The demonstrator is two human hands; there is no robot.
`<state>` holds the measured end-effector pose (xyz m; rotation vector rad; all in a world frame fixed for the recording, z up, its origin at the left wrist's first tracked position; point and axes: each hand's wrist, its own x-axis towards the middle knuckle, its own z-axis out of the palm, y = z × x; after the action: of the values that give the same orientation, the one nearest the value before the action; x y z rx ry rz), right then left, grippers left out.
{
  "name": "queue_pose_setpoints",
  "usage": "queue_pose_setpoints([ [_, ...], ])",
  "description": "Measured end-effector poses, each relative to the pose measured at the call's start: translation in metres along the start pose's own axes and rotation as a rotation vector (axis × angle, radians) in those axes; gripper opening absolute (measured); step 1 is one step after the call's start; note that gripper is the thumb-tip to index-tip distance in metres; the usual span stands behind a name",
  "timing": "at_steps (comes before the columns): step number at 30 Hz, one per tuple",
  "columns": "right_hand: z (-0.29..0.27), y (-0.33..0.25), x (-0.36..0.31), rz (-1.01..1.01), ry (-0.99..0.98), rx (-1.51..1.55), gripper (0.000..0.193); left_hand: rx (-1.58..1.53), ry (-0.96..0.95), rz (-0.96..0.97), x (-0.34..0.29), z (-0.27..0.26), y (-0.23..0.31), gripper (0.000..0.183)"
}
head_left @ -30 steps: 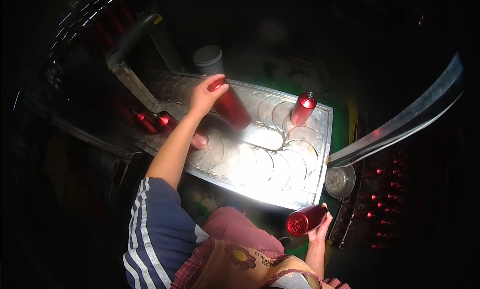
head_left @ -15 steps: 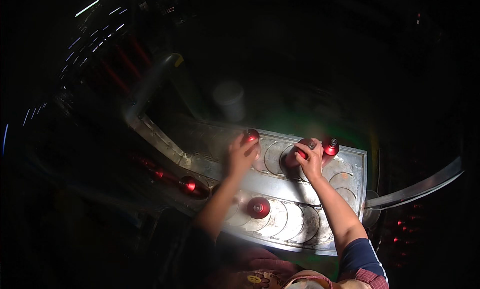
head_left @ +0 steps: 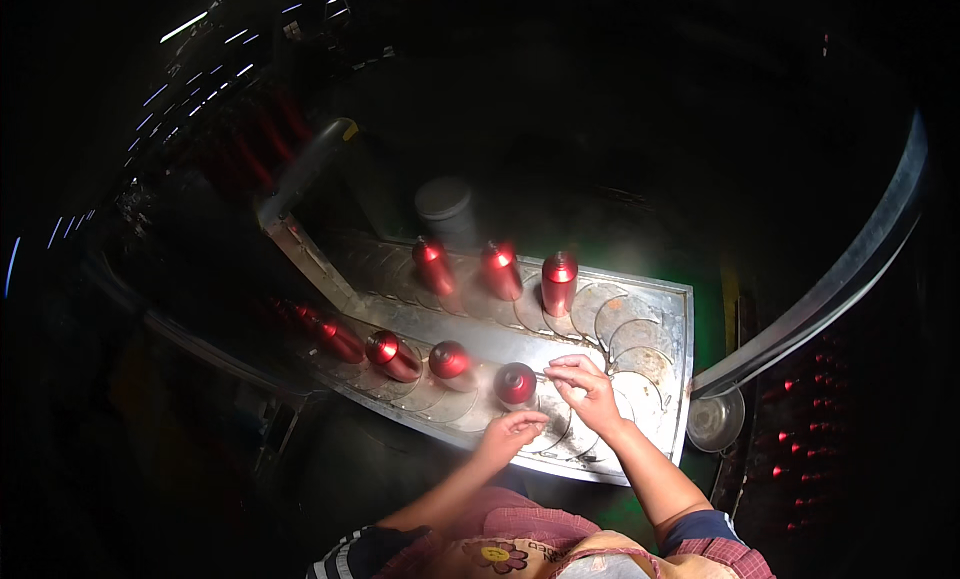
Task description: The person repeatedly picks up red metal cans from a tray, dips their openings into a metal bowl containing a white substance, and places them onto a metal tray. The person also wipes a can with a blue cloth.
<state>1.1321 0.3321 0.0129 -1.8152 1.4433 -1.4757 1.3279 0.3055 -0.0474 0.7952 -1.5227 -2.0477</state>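
Seven glossy red metal canisters now stand in the round seats of our lit steel tray (head_left: 668, 309), against fewer a second ago. Our right hand (head_left: 592, 391) has let go of its can and pinches empty fingers beside the nearest red canister (head_left: 515, 383); our left hand (head_left: 510, 431), loosely curled, holds nothing. No labels or signs are legible; a grey cylinder (head_left: 445, 207) stands behind.
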Motion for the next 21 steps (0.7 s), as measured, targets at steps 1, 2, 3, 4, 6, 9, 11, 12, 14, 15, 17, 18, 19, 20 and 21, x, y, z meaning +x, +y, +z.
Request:
queue_pose_setpoints([
  [1, -0.017, -0.009, -0.026, 0.093, -0.003, 0.102, 0.026, 0.028, -0.035, 0.103, 0.012, 0.021, -0.001, 0.025],
  [2, -0.034, -0.022, -0.069, 0.178, 0.026, 0.063, 0.024, 0.149, -0.08, 0.184, 0.013, 0.044, -0.006, 0.024],
  [3, -0.056, -0.031, -0.11, 0.272, 0.079, 0.034, 0.022, 0.31, -0.095, 0.204, 0.018, 0.069, -0.011, 0.022],
  [4, -0.08, -0.034, -0.149, 0.301, 0.152, 0.076, 0.02, 0.195, -0.08, 0.034, 0.017, 0.11, -0.022, 0.02],
  [6, -0.141, -0.047, -0.253, 0.397, 0.301, -0.028, 0.028, 0.188, -0.163, -0.057, 0.01, 0.21, -0.043, 0.017],
  [9, -0.256, -0.038, -0.38, 0.259, 0.579, 0.118, 0.023, 0.089, -0.408, -0.088, 0.012, 0.395, -0.073, 0.022],
  [11, -0.298, -0.033, -0.439, 0.252, 0.74, 0.047, 0.017, 0.241, -0.469, -0.191, -0.005, 0.487, -0.09, 0.026],
  [12, -0.311, -0.033, -0.467, 0.399, 0.749, 0.268, 0.019, 0.296, -0.546, -0.208, -0.013, 0.521, -0.097, 0.03],
  [14, -0.334, -0.03, -0.52, 0.422, 0.871, 0.267, 0.018, 0.39, -0.692, -0.237, -0.023, 0.575, -0.118, 0.029],
  [15, -0.344, -0.026, -0.54, 0.458, 0.87, 0.25, 0.017, 0.417, -0.696, -0.268, -0.026, 0.593, -0.129, 0.028],
  [17, -0.372, -0.014, -0.584, 0.366, 0.972, 0.187, 0.012, 0.499, -0.755, -0.31, -0.013, 0.638, -0.153, 0.027],
  [18, -0.386, -0.006, -0.603, 0.361, 1.015, 0.251, 0.013, 0.488, -0.8, -0.343, 0.0, 0.662, -0.165, 0.025],
  [19, -0.401, 0.003, -0.621, 0.355, 1.054, 0.333, 0.014, 0.482, -0.84, -0.38, 0.016, 0.687, -0.177, 0.024],
  [20, -0.414, 0.013, -0.636, 0.44, 1.117, 0.236, 0.016, 0.472, -0.885, -0.415, 0.034, 0.711, -0.188, 0.024],
  [21, -0.426, 0.023, -0.65, 0.414, 1.183, 0.138, 0.017, 0.546, -0.891, -0.452, 0.055, 0.736, -0.199, 0.025],
])
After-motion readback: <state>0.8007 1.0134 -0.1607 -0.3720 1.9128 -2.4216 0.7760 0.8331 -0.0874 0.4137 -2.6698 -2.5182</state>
